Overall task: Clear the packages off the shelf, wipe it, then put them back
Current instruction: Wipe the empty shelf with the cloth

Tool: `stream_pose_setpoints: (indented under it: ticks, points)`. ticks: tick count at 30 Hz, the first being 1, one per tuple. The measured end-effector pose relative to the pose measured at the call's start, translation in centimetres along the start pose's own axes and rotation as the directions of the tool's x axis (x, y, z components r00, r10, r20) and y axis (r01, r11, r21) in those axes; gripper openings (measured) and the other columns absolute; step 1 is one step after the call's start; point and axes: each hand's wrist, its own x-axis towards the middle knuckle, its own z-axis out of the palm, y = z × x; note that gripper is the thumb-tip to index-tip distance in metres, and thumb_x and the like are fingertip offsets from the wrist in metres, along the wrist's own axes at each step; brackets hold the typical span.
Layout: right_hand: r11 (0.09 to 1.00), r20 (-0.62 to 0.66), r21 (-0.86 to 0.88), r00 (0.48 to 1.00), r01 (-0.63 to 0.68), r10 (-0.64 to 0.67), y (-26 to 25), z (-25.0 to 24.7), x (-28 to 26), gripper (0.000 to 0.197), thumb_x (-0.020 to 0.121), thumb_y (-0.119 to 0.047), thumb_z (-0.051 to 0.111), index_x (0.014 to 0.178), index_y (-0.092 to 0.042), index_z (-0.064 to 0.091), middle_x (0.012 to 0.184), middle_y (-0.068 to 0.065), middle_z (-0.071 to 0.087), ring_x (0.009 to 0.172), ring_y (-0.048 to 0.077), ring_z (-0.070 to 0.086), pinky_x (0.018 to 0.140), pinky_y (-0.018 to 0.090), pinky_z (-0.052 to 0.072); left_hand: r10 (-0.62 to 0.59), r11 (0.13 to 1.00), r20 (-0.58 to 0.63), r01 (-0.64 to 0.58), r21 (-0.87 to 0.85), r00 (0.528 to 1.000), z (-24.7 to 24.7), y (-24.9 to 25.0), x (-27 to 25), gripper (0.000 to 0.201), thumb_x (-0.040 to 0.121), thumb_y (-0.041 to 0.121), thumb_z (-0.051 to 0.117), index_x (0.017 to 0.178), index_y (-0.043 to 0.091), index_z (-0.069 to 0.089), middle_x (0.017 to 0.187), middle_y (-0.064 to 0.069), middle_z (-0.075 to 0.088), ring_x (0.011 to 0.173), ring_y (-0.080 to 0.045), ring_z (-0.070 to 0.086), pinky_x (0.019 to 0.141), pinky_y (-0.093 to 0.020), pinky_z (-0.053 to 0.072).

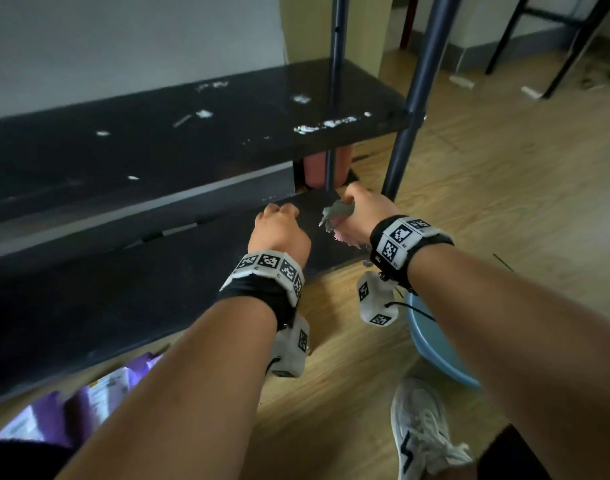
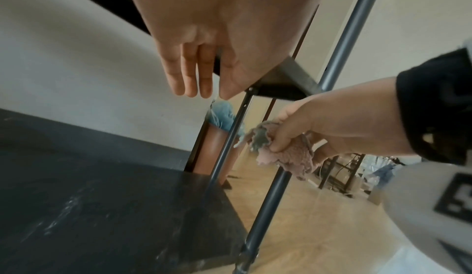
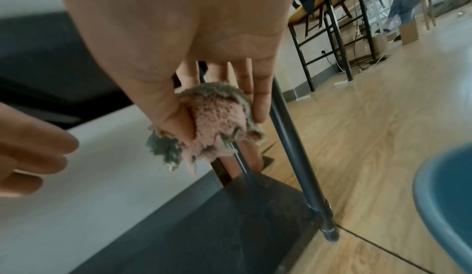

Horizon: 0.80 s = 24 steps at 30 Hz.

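Observation:
A crumpled pink and grey rag (image 1: pixel 336 214) (image 2: pixel 288 157) (image 3: pixel 217 120) is pinched in my right hand (image 1: pixel 360 207) (image 2: pixel 293 129) (image 3: pixel 204 88), held just above the right end of the lower black shelf (image 1: pixel 158 289) (image 2: pixel 102 207) (image 3: pixel 230 228). My left hand (image 1: pixel 279 223) (image 2: pixel 194 72) hovers beside it to the left, fingers relaxed and holding nothing. Both shelf boards carry no packages; the upper board (image 1: pixel 192 140) shows white scuffs. Purple packages (image 1: pixel 89 393) lie on the floor in front of the shelf, at my lower left.
A blue basin (image 1: pixel 435 344) (image 3: pixel 449 187) sits on the wooden floor to the right, next to my white shoe (image 1: pixel 421 427). Grey metal posts (image 1: pixel 407 133) rise at the shelf's right end. A reddish-brown container (image 1: pixel 326 164) (image 2: pixel 212 147) stands behind it.

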Motion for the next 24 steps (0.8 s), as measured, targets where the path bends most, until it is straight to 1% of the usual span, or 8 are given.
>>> stream_pose_setpoints:
  ticks: [1, 3, 6, 9, 13, 17, 20, 24]
  points:
    - [1.000, -0.017, 0.012, 1.000, 0.022, -0.022, -0.4, -1.1, -0.8, 0.025, 0.078, -0.036, 0.061, 0.097, -0.027, 0.047, 0.072, -0.005, 0.066, 0.060, 0.014, 0.065, 0.058, 0.033, 0.055, 0.015, 1.000, -0.018, -0.015, -0.005, 1.000, -0.9, 0.6, -0.5, 0.044, 0.091, 0.009, 0.045, 0.134, 0.017, 0.049, 0.140, -0.005, 0.042, 0.132, -0.024, 0.036, 0.102, -0.035, 0.039]
    - [0.999, -0.047, 0.015, 0.998, 0.050, -0.049, -1.1, -2.9, -2.1, 0.029, 0.073, -0.036, 0.064, 0.095, -0.028, 0.048, 0.080, -0.005, 0.066, 0.065, 0.015, 0.066, 0.064, 0.037, 0.058, 0.045, 0.999, -0.049, -0.045, -0.010, 0.998, -2.5, 1.6, -1.3, 0.044, 0.090, 0.008, 0.045, 0.133, 0.016, 0.049, 0.138, -0.006, 0.043, 0.131, -0.024, 0.037, 0.101, -0.035, 0.039]
    - [0.998, -0.099, -0.017, 0.993, 0.064, -0.065, -2.3, -5.4, -3.3, 0.037, 0.068, -0.031, 0.072, 0.098, -0.029, 0.049, 0.094, -0.004, 0.058, 0.080, 0.018, 0.062, 0.070, 0.036, 0.056, 0.068, 0.997, -0.090, -0.070, -0.019, 0.994, -5.0, 3.2, -2.0, 0.044, 0.089, 0.008, 0.045, 0.132, 0.015, 0.050, 0.136, -0.007, 0.044, 0.129, -0.025, 0.039, 0.102, -0.035, 0.040]
    - [0.997, -0.174, -0.037, 0.982, 0.072, -0.077, -3.4, -7.3, -3.9, 0.037, 0.069, -0.029, 0.072, 0.097, -0.030, 0.049, 0.094, -0.002, 0.052, 0.089, 0.025, 0.057, 0.079, 0.038, 0.054, 0.085, 0.996, -0.128, -0.090, -0.031, 0.988, -7.3, 4.5, -2.3, 0.044, 0.088, 0.008, 0.044, 0.131, 0.015, 0.051, 0.133, -0.007, 0.046, 0.127, -0.026, 0.040, 0.101, -0.036, 0.041]
    - [0.993, -0.214, -0.021, 0.970, 0.113, -0.115, -5.2, -9.7, -3.7, 0.039, 0.065, -0.027, 0.073, 0.094, -0.032, 0.047, 0.096, -0.001, 0.050, 0.089, 0.029, 0.058, 0.077, 0.041, 0.054, 0.078, 0.996, -0.166, -0.086, -0.037, 0.983, -9.6, 5.6, -1.8, 0.043, 0.088, 0.008, 0.046, 0.131, 0.014, 0.052, 0.132, -0.008, 0.047, 0.126, -0.026, 0.042, 0.100, -0.035, 0.041]
    - [0.985, -0.293, -0.032, 0.941, 0.168, -0.170, -6.2, -11.6, -2.1, 0.032, 0.077, -0.032, 0.063, 0.103, -0.031, 0.045, 0.104, 0.004, 0.055, 0.090, 0.029, 0.057, 0.073, 0.033, 0.047, 0.080, 0.997, -0.163, -0.081, 0.002, 0.983, -11.2, 6.6, -0.6, 0.041, 0.090, 0.008, 0.045, 0.130, 0.012, 0.052, 0.134, -0.008, 0.046, 0.127, -0.026, 0.041, 0.100, -0.036, 0.043]
    - [0.983, -0.365, -0.011, 0.914, 0.185, -0.177, -6.7, -13.0, -0.8, 0.031, 0.084, -0.029, 0.056, 0.114, -0.027, 0.047, 0.105, 0.005, 0.056, 0.089, 0.028, 0.056, 0.072, 0.030, 0.041, 0.084, 0.996, -0.133, -0.080, 0.035, 0.988, -12.4, 7.3, 1.0, 0.043, 0.090, 0.007, 0.044, 0.132, 0.012, 0.050, 0.136, -0.009, 0.045, 0.128, -0.027, 0.041, 0.102, -0.036, 0.041]
    - [0.985, -0.395, 0.022, 0.907, 0.169, -0.147, -7.0, -14.5, 1.7, 0.039, 0.085, -0.028, 0.063, 0.120, -0.030, 0.045, 0.108, 0.004, 0.059, 0.094, 0.028, 0.060, 0.079, 0.035, 0.051, 0.045, 0.997, -0.066, -0.041, 0.062, 0.997, -13.1, 8.3, 3.7, 0.046, 0.089, 0.003, 0.039, 0.133, 0.012, 0.050, 0.136, -0.009, 0.045, 0.127, -0.028, 0.042, 0.103, -0.040, 0.042]
